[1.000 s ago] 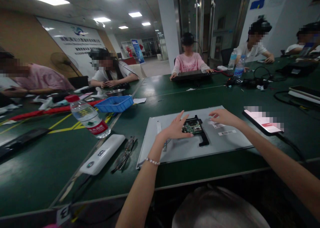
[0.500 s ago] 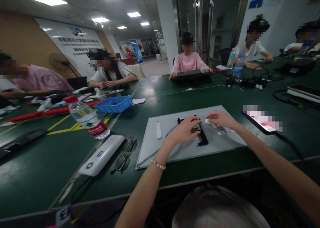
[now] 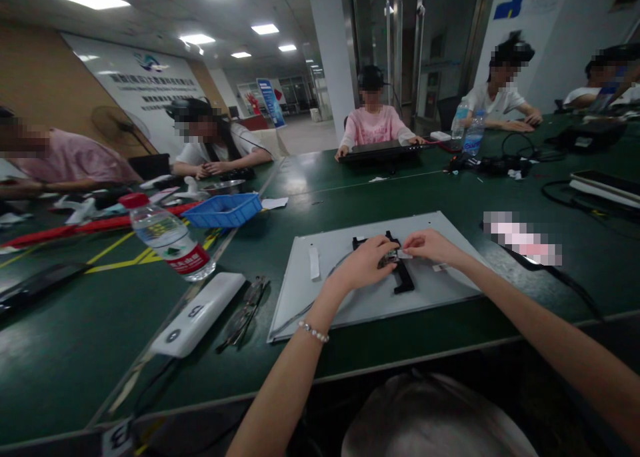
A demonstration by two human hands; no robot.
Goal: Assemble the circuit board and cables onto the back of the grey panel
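A flat light-grey panel (image 3: 357, 310) lies on the green table before me. On it rests a black plastic frame (image 3: 405, 280) with bracket-like ends. My left hand (image 3: 364, 263) bends over this frame, thumb and fingers around a small circuit board (image 3: 388, 257) that they partly cover. Close by on its right, my right hand (image 3: 433, 247) pinches a small white piece (image 3: 403, 254), held at the board's edge. A grey cable (image 3: 340, 265) runs from under my left hand across the panel. Toward the panel's left side lies a white strip (image 3: 314, 263).
Left of the panel are folded glasses (image 3: 245, 313), a white power bank (image 3: 200, 315), a water bottle (image 3: 170, 238) and a blue tray (image 3: 225, 211). A phone (image 3: 523, 240) with a cable lies on the right. Several people sit around the table.
My right hand has moved left with the white piece, bringing it up to the circuit board and my left fingertips. My left hand stays over the board. The view has shifted slightly.
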